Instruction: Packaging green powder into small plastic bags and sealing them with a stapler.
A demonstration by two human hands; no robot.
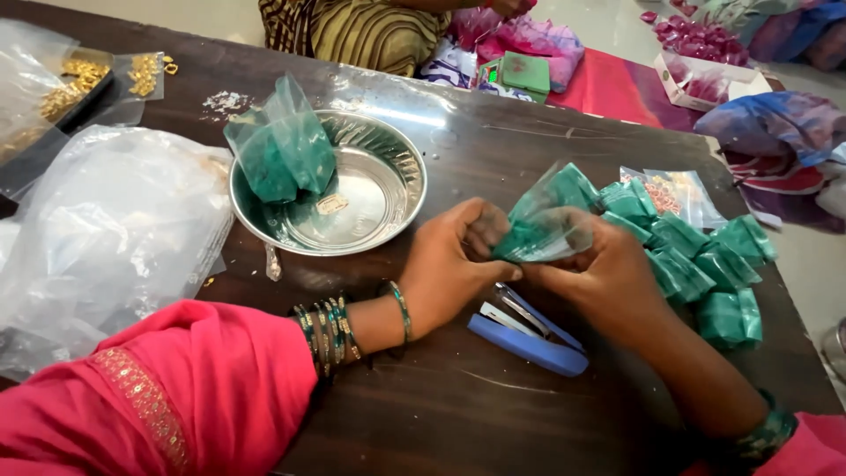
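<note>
My left hand (454, 264) and my right hand (599, 273) meet over the dark wooden table (493, 405), both gripping one small clear plastic packet of green powder (548, 225). The packet is pinched between the fingers of both hands, its top crumpled. A blue stapler (527, 339) lies on the table right below my hands. To the right sits a pile of several filled green packets (701, 264). A round steel bowl (388, 189) stands to the left, with a larger bag of green powder (282, 145) resting in it.
Crumpled clear plastic bags (106, 229) cover the table's left side, with bags of small gold pieces (79, 84) at the far left corner. Another person in a striped garment (361, 31) sits across the table. Pink packets and a white box (705, 75) lie beyond on the right.
</note>
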